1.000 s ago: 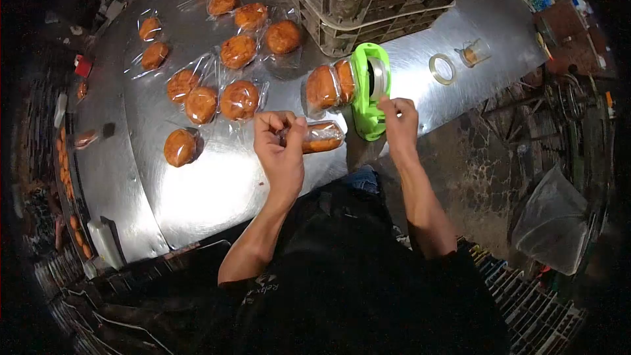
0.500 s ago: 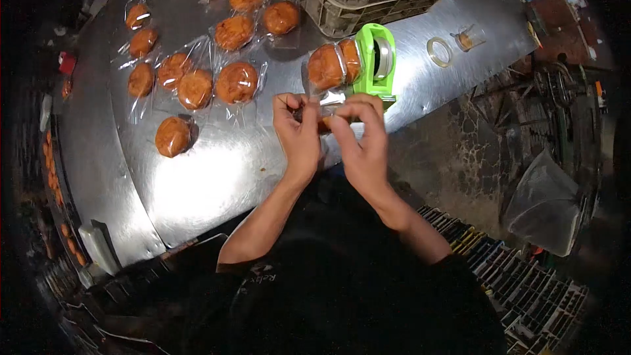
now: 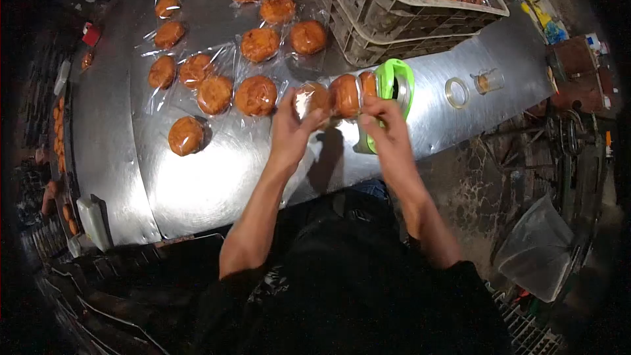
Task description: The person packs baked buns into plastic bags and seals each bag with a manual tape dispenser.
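Observation:
My left hand is closed round the side of a round brown bun in clear wrap, held above the metal table. To its right, my right hand has thumb and fingers pinched together; what is between them, if anything, is hidden. Just behind those fingers are two more buns, a larger-looking one and a partly covered one, against a green tape dispenser. Several film-wrapped buns, such as one bun, lie to the left of my hands.
A worn plastic crate filled with packed brown goods stands at the back. A tape ring and a clear cup-like container rest right of the dispenser. The metal table ends near my body.
My hands have moved apart, and the bun that was mostly hidden between them now shows in my left hand. The view has shifted, bringing more of the crate into sight.

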Tool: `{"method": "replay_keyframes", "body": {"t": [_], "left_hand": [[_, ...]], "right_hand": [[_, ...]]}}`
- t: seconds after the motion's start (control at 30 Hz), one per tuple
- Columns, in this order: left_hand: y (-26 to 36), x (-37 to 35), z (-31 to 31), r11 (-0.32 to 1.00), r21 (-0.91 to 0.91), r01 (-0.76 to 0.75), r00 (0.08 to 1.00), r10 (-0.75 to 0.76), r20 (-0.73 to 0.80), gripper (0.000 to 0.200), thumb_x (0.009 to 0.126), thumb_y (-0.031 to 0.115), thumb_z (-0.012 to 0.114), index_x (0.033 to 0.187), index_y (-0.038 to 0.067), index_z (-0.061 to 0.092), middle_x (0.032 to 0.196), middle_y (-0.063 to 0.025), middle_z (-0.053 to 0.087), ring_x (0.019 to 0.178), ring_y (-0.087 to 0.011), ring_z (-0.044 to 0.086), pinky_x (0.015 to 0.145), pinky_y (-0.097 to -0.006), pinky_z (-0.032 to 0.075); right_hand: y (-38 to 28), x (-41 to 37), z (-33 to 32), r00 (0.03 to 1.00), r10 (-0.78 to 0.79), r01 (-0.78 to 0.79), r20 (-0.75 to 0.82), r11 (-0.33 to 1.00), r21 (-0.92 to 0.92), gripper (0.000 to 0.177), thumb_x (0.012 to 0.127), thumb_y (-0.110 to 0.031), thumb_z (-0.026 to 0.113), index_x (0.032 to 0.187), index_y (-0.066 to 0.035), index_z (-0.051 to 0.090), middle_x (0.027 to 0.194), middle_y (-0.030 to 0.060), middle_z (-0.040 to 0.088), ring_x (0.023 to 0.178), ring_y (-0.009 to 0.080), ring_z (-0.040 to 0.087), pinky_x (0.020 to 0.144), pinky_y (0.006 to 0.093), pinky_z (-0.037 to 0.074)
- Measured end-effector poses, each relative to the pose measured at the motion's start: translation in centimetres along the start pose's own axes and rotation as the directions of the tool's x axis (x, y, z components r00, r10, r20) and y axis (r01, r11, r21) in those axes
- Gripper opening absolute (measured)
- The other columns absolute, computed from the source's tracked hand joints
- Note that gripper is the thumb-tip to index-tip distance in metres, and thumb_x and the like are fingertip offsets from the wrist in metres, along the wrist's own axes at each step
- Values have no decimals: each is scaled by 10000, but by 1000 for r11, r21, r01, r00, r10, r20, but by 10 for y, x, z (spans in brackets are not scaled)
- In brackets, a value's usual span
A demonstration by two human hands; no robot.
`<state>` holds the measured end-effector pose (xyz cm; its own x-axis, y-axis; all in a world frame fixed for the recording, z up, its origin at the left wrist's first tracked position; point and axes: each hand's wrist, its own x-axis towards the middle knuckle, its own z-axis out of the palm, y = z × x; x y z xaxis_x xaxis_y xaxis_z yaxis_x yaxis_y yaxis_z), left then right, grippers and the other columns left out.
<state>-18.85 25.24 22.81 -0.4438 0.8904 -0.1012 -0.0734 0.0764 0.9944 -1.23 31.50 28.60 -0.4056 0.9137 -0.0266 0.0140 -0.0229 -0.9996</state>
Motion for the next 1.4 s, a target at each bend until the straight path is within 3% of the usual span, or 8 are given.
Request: {"method": "replay_keyframes", "body": {"t": [0.4, 0.63, 0.83, 0.93, 1.03, 1.2, 1.3, 1.4], "left_hand": [[-13, 207, 30, 166, 971, 170, 983, 38, -179, 1108, 661, 603, 749, 1412, -72, 293, 1311, -275, 467, 1247, -430, 416, 1052, -488, 311], [89, 62, -13, 989, 147, -1, 940, -49, 337, 735, 836, 332, 651, 1419, -14, 368, 1341, -177, 520, 1259, -279, 483, 1070, -389, 352], [76, -19, -24, 934, -308, 183, 954, -244, -175, 382, 1010, 281, 433, 1174, -31, 581, 1139, -119, 621, 1033, -186, 579, 893, -282, 446], [74, -40, -13, 965, 102, -240, 855, 260, -450, 395, 1040, 323, 392, 1055, -27, 573, 1022, -105, 621, 923, -158, 574, 849, -295, 448], [79, -61, -22, 619, 540, -570, 666, 733, -139, 338, 1041, 273, 402, 1033, -19, 572, 1015, -104, 618, 953, -156, 572, 875, -306, 449], [109, -67, -4, 799, -561, -216, 943, 22, -332, 409, 1020, 405, 430, 1092, 22, 553, 1088, -116, 614, 1089, -255, 557, 999, -400, 404], [130, -83, -14, 584, -812, -7, 998, -46, -42, 471, 1037, 433, 346, 1171, 20, 526, 1205, -119, 585, 1124, -206, 536, 966, -373, 429], [76, -53, -34, 877, -457, -149, 974, 49, -223, 523, 1032, 484, 308, 1195, 41, 533, 1159, -91, 582, 1085, -193, 539, 917, -351, 436]], "right_hand": [[-27, -33, -78, 990, -61, 52, -130, 996, -68, 159, 902, -71, 617, 1018, -9, 527, 1158, 132, 545, 1014, 158, 559, 892, 300, 465], [-10, 13, -20, 995, 27, -40, 93, 989, 141, 553, 926, -214, 623, 1364, -20, 346, 1287, 178, 460, 1188, 256, 480, 1027, 382, 382], [-14, 0, 53, 954, -278, 292, 114, 947, -133, 427, 924, -218, 617, 1238, 1, 427, 1161, 174, 532, 1083, 260, 531, 940, 373, 421], [-24, -3, 60, 920, -313, 332, 236, 942, -42, 213, 920, -172, 611, 1044, -11, 549, 973, 128, 594, 944, 221, 568, 817, 357, 456], [-37, -7, 55, 881, -471, 472, 29, 881, -20, 269, 902, -146, 620, 1106, -15, 503, 1022, 150, 564, 911, 221, 557, 807, 340, 466], [-37, -27, 67, 546, -805, 803, -234, 582, -130, 388, 952, -159, 562, 1240, -24, 340, 1157, 151, 497, 1076, 220, 530, 953, 324, 422], [-42, -54, 75, 806, -592, 546, -13, 752, -371, 477, 943, -191, 586, 1291, -20, 308, 1237, 180, 465, 1134, 250, 530, 980, 345, 422], [-26, -48, 82, 947, -320, 321, -39, 947, 33, 479, 935, -213, 605, 1292, 1, 368, 1240, 186, 494, 1156, 275, 535, 969, 360, 435]]}}
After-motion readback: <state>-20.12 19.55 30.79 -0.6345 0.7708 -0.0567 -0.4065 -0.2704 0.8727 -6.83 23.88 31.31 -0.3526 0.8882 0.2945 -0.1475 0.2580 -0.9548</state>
